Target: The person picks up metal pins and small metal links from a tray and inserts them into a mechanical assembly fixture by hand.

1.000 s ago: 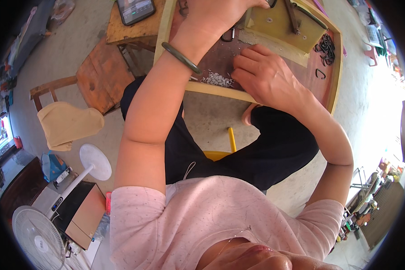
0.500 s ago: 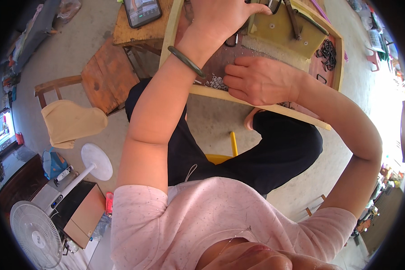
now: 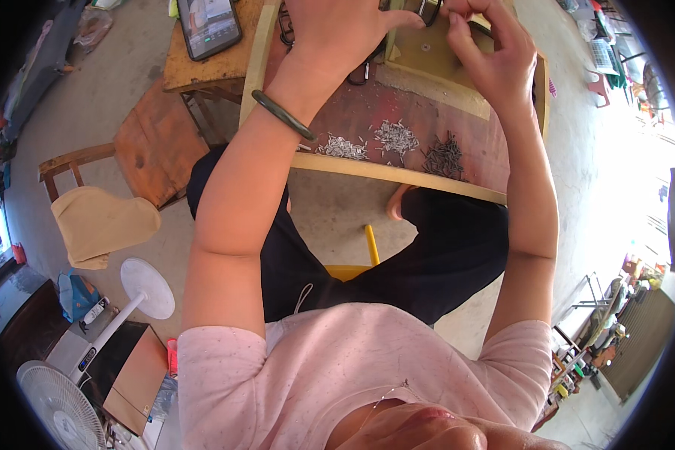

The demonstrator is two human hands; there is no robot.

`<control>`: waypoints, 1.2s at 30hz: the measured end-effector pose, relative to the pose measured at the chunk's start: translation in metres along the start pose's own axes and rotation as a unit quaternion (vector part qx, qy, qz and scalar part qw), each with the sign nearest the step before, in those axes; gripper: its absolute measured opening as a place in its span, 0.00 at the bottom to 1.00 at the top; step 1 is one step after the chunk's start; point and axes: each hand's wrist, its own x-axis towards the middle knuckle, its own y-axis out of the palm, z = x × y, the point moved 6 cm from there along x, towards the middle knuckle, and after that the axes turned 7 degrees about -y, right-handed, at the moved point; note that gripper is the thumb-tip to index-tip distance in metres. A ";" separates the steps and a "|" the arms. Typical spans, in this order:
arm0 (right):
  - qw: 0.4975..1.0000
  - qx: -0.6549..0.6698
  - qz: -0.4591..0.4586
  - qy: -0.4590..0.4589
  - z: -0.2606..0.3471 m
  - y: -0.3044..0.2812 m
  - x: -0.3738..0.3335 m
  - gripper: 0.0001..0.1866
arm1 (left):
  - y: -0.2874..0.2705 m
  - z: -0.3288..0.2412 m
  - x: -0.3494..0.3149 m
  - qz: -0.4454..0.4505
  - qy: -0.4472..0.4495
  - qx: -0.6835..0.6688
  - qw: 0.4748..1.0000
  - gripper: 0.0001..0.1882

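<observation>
At the top edge, my left hand (image 3: pixel 336 30) reaches over the tray, its fingers partly cut off. Its thumb stretches to a black carabiner (image 3: pixel 430 12), which it appears to hold. My right hand (image 3: pixel 499 52) is beside it, thumb and forefinger pinched close to the carabiner; whatever is between them is too small to make out. Along the tray's near side lie a silver pile of small metal pins (image 3: pixel 343 147), a second silver pile (image 3: pixel 396 137) and a dark pile of pins (image 3: pixel 442 156). Another black carabiner (image 3: pixel 360 73) lies below my left hand.
The wooden-rimmed tray (image 3: pixel 405 174) sits above my knees, with a yellowish board (image 3: pixel 435 64) in it. On a wooden stool to the left rests a phone (image 3: pixel 210 28). A wooden chair (image 3: pixel 157 142) and a white fan (image 3: pixel 60 409) stand on the left.
My right hand has moved from the pin piles up and away to beside my left thumb, uncovering the piles. My left hand stays at the carabiner; the whole view has shifted slightly.
</observation>
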 end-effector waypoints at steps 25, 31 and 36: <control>0.984 -0.147 0.048 -0.085 0.013 0.021 0.016 0.08 | -0.002 0.003 -0.003 -0.018 0.021 -0.011 1.000 0.29; 0.981 -0.146 0.031 -0.124 0.004 0.022 0.013 0.07 | -0.003 0.001 -0.003 -0.022 0.023 -0.009 0.999 0.29; 0.979 -0.156 0.027 -0.126 0.002 0.023 0.011 0.07 | -0.004 0.001 -0.003 -0.016 0.024 -0.011 1.000 0.29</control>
